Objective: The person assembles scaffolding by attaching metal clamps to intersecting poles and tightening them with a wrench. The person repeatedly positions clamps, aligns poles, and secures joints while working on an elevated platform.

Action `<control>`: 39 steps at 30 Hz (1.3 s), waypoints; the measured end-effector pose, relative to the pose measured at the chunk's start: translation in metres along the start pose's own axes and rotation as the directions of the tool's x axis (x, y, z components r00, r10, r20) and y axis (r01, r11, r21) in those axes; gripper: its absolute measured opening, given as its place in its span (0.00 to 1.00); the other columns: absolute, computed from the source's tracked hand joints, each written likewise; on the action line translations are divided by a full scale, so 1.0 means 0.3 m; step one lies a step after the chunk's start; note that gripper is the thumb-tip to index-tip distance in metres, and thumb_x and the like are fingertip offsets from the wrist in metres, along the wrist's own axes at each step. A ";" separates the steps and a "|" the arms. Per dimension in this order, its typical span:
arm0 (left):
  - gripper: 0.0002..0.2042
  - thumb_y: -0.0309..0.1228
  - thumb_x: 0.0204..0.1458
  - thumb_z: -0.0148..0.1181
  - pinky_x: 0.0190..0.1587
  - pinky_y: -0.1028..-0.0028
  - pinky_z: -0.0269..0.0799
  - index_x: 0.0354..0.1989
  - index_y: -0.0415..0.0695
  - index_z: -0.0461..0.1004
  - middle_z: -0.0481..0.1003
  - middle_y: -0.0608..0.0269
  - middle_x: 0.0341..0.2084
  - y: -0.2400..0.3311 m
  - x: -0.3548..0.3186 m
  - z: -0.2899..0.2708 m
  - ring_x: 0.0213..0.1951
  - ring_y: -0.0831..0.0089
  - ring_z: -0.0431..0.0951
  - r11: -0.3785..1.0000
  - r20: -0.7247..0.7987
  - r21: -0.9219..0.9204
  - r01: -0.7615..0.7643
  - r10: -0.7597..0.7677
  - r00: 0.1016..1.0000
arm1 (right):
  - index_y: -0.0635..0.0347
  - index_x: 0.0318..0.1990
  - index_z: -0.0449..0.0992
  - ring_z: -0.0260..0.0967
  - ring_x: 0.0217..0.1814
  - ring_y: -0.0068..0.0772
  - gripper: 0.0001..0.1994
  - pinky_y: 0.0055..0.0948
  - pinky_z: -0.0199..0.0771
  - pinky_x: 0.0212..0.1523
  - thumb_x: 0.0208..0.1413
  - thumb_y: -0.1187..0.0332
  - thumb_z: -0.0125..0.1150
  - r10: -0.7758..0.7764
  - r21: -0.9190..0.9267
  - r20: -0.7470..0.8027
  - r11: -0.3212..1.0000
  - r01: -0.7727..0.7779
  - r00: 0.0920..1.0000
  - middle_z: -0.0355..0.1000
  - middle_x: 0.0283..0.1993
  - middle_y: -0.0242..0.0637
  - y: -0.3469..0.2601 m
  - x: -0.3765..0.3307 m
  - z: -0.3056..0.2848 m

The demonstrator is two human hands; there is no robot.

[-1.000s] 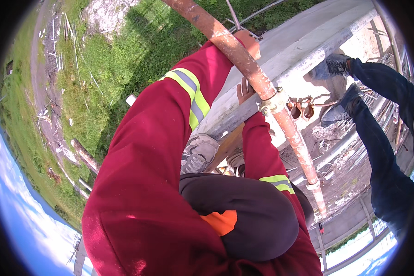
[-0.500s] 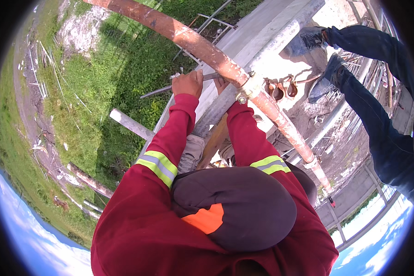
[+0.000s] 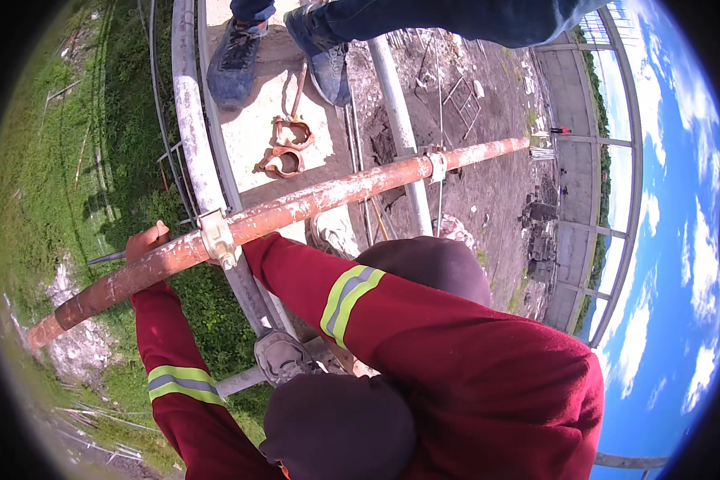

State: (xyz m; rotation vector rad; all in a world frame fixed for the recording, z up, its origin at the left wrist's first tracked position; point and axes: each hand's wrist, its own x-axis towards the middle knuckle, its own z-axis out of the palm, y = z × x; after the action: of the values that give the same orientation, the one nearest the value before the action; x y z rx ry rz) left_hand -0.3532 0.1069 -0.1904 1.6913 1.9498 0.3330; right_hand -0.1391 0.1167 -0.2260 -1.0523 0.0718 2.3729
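A rust-red scaffold pipe (image 3: 304, 204) crosses in front of me, joined by a pale metal coupler (image 3: 216, 234) to a whitish pipe (image 3: 189, 128). My left hand (image 3: 146, 240) is closed beyond the red pipe, around a thin grey metal bar (image 3: 106, 258) whose end sticks out to the left. The red pipe covers part of that hand. My right sleeve (image 3: 284, 264) reaches the red pipe just right of the coupler, and the hand beyond it is hidden. Two open rusty pipe clamps (image 3: 283, 162) lie on the pale platform ahead.
Another person's shoes (image 3: 234, 64) stand on the platform (image 3: 252, 132) just past the clamps. My own shoe (image 3: 280, 356) rests by the whitish pipe. A second grey pipe (image 3: 400, 104) runs at the right. Grass (image 3: 80, 176) lies far below on the left, bare ground on the right.
My view has swung to the right, so the red pipe now slants the other way across it and covers part of my left hand. My right hand's fingers have gone out of sight.
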 end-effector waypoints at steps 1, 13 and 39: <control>0.23 0.52 0.59 0.42 0.38 0.62 0.71 0.32 0.48 0.79 0.79 0.59 0.28 -0.005 -0.023 0.023 0.33 0.60 0.79 0.956 0.189 -0.040 0.290 -0.278 0.942 | 0.57 0.55 0.64 0.60 0.64 0.41 0.20 0.44 0.55 0.68 0.63 0.55 0.42 -0.008 0.005 0.000 1.000 0.008 1.000 0.65 0.60 0.40 0.006 -0.001 -0.002; 0.17 0.47 0.54 0.50 0.39 0.58 0.68 0.34 0.47 0.78 0.79 0.59 0.27 0.136 -0.284 0.159 0.32 0.58 0.77 0.833 -0.214 0.311 0.457 -0.407 0.888 | 0.53 0.58 0.62 0.59 0.65 0.40 0.20 0.47 0.54 0.68 0.64 0.55 0.41 -0.012 -0.193 -0.100 0.981 -0.007 0.995 0.62 0.62 0.38 -0.016 -0.141 0.021; 0.37 0.68 0.53 0.30 0.48 0.51 0.67 0.51 0.49 0.70 0.75 0.56 0.40 0.060 -0.570 0.185 0.44 0.66 0.73 -0.074 0.865 -0.496 0.865 -0.130 0.485 | 0.53 0.61 0.59 0.54 0.68 0.40 0.22 0.49 0.52 0.69 0.64 0.54 0.41 -0.060 -0.019 -0.099 0.998 0.058 0.993 0.58 0.65 0.39 -0.061 -0.200 -0.076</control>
State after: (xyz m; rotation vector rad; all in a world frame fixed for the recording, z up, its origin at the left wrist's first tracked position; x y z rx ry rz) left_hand -0.2956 -0.0643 -0.1877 -0.0797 1.1543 0.4634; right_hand -0.0816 0.0993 -0.1967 -1.1646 0.0574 2.2708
